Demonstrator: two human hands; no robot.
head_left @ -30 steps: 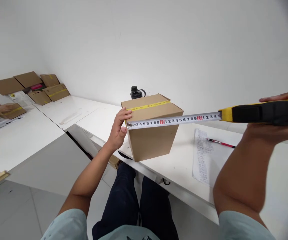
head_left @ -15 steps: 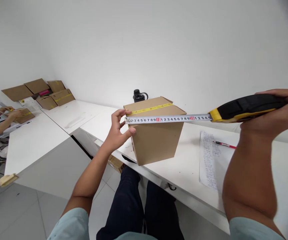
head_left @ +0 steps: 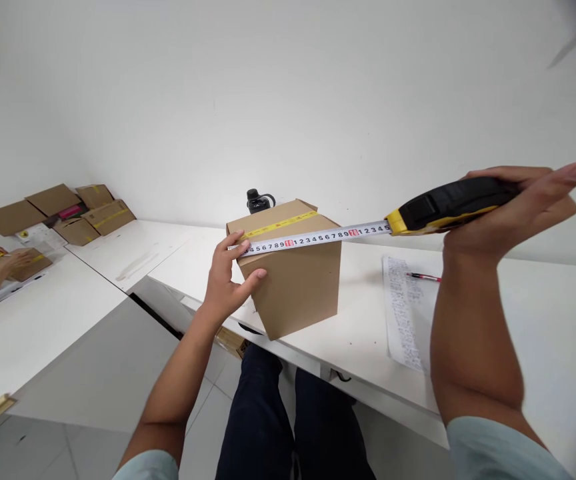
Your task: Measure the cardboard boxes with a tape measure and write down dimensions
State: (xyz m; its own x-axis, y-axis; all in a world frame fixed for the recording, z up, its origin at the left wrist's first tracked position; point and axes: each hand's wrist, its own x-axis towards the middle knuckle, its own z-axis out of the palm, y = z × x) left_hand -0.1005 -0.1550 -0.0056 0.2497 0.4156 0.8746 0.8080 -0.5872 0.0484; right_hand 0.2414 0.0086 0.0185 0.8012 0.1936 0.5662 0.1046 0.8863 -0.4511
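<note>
A cardboard box (head_left: 298, 287) with yellow tape on its top stands on the white table. Across its top front edge runs the pulled-out blade of a tape measure (head_left: 448, 207), numbers facing up. My left hand (head_left: 228, 280) presses the blade's end at the box's left corner, fingertips on the blade and thumb against the front face; the first numbers are hidden. Out to the right of the box, my right hand (head_left: 508, 213) grips the black and yellow case with the thumb stretched out. The blade reaches past the box's right edge before entering the case.
A written sheet (head_left: 403, 320) with a red and black pen (head_left: 423, 277) lies right of the box. Behind the box stands a black bottle (head_left: 259, 201). Several cardboard boxes (head_left: 108, 217) sit at the far left, near another person's hands (head_left: 15, 260) on a box.
The left fingers have moved over the blade's end, covering its first numbers. The blade now slopes up to the right. My right thumb has come up, and the view has shifted slightly.
</note>
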